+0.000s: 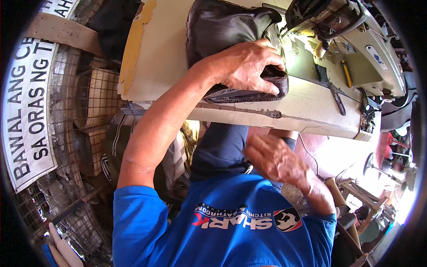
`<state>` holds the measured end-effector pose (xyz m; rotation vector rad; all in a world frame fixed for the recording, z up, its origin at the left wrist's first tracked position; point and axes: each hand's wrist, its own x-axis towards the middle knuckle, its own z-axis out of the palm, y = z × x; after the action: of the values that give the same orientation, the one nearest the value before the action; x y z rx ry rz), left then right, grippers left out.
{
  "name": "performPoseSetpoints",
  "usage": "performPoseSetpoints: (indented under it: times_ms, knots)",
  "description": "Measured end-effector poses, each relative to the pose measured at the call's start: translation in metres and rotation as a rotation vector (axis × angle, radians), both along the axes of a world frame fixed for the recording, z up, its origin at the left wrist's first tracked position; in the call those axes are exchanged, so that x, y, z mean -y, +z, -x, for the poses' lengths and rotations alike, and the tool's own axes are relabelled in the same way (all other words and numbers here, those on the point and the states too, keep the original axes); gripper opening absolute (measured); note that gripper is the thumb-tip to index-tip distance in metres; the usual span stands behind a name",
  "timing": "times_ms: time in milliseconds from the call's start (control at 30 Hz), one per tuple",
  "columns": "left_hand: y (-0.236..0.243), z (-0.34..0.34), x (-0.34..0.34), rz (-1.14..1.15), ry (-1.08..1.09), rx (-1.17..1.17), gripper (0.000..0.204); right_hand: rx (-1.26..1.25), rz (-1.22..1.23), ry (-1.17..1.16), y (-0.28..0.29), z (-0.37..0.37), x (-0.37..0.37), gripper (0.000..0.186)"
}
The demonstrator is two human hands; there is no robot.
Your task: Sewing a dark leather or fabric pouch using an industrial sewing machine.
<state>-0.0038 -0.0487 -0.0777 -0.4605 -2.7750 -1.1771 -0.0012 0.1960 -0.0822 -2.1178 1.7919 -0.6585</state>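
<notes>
A dark, shiny fabric bag (222, 29) with stitched edges lies on the sewing table, its right end beside the sewing machine's needle area. Across its near right corner arches my left hand (249, 66), gripping the folded edge with the thumb in front and the fingers bent over the far side. My right hand (275, 158) is off the table, above my lap and in front of the blue shirt. Motion smears its fingers, and whether they hold anything cannot be made out.
The sewing machine (373, 62) occupies the table's right side. Near it lie a yellow-and-black screwdriver (346, 71) and dark scissors (331, 91). The pale tabletop (155, 58) has a worn edge. A wire mesh (66, 111) with a white sign (29, 115) stands at left.
</notes>
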Motion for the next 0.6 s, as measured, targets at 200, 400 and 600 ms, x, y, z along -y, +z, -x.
performPoseSetpoints:
  times_ms: [200, 400, 600]
  knots:
    - [-0.001, 0.0, -0.001, 0.027, -0.028, -0.068, 0.043, 0.44, -0.143, 0.092, 0.002, -0.002, -0.026, 0.014]
    - [0.007, 0.0, -0.004, 0.12, -0.101, -0.094, 0.059, 0.29, 0.072, -0.515, 0.012, 0.022, -0.035, 0.015]
    - [0.029, 0.008, -0.009, 0.218, -0.184, 0.037, 0.048, 0.083, 0.301, -0.693, -0.013, 0.042, -0.045, 0.024]
